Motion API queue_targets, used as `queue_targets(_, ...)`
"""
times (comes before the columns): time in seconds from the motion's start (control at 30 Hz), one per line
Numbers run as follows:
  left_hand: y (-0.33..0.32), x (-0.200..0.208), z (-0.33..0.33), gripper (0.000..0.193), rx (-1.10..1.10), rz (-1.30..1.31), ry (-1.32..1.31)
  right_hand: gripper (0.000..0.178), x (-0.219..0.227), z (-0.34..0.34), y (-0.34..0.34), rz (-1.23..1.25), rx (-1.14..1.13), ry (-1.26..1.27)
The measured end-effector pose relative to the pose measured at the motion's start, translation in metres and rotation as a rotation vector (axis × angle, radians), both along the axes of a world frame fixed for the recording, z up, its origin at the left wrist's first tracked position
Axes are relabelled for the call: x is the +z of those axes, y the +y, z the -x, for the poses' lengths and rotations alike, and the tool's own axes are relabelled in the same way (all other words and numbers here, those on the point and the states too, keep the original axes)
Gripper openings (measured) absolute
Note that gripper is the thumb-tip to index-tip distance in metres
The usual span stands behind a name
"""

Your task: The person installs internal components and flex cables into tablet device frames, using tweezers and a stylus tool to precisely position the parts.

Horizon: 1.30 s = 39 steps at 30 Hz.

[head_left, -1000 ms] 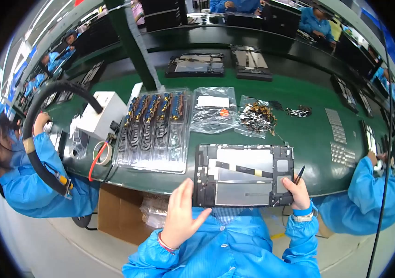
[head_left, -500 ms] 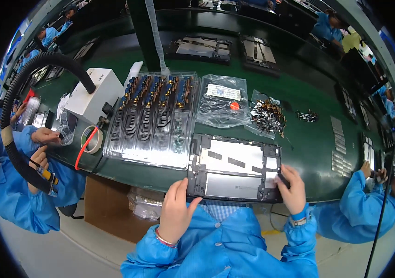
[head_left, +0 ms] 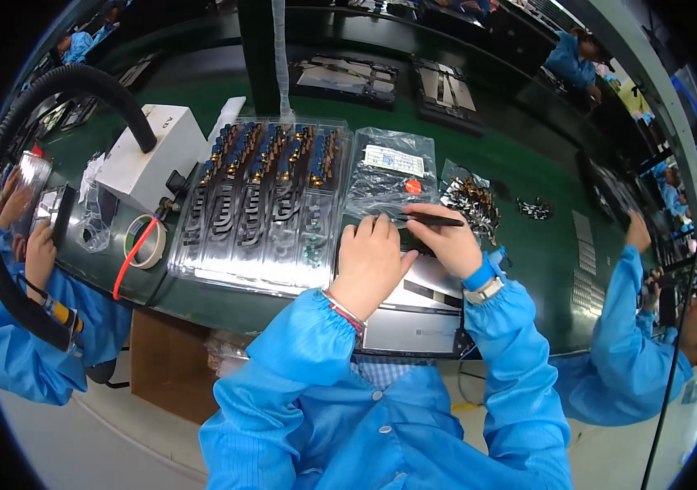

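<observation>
An open-backed tablet with silver plates and a black frame lies in front of me at the table's front edge. My left hand rests over its far left part, fingers stretched forward and thumb apart. Slim black tweezers are pinched in my right hand above the tablet's far edge, pointing left towards my left fingertips. Both hands cover much of the tablet, and what lies under the fingertips is hidden.
Left of the tablet is a clear plastic tray of small parts. Behind are a plastic bag and a pile of small parts. A tape roll and white box with a black hose stand left. Co-workers sit on both sides.
Both hands have moved from the tablet's near corners to its far edge. The tweezers in my right hand now point left over that edge. The view has shifted slightly.
</observation>
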<state>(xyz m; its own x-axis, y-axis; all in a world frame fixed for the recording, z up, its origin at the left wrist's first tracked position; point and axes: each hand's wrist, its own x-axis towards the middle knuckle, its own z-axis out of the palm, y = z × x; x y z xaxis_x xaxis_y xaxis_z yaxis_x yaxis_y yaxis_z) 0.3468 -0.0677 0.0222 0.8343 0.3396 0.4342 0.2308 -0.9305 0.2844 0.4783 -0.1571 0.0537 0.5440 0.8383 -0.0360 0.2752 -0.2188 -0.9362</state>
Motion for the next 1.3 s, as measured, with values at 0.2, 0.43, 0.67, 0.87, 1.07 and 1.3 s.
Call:
queue_targets(0.2, 0.0010, -0.0074, 0.0042, 0.043, 0.019, 0.004, -0.043, 0.022, -0.0148, -0.0092, 0.0054, -0.164, -0.088, -0.224)
queue_targets(0.43, 0.0032, -0.0032, 0.0059, 0.045, -0.005, 0.038, -0.029, 0.022, -0.0094, -0.0116, 0.0050, -0.077, -0.064, -0.330)
queue_targets(0.67, 0.0037, -0.0021, 0.0080, 0.046, -0.011, 0.051, -0.013, 0.020, -0.0069, -0.0103, 0.0074, -0.038, -0.081, -0.325)
queue_targets(0.87, 0.0031, 0.0001, 0.0079, 0.047, -0.020, 0.063, -0.015, 0.019, -0.0062, -0.0095, 0.0045, -0.053, -0.031, -0.119)
queue_targets(1.07, 0.0039, -0.0004, 0.0079, 0.046, -0.015, 0.061, 0.007, 0.019, -0.0122, -0.0136, 0.0095, 0.023, -0.063, -0.112)
queue_targets(1.3, 0.0032, 0.0000, 0.0072, 0.044, -0.016, 0.051, -0.004, 0.017, -0.0077, -0.0102, 0.0048, -0.072, -0.089, -0.103)
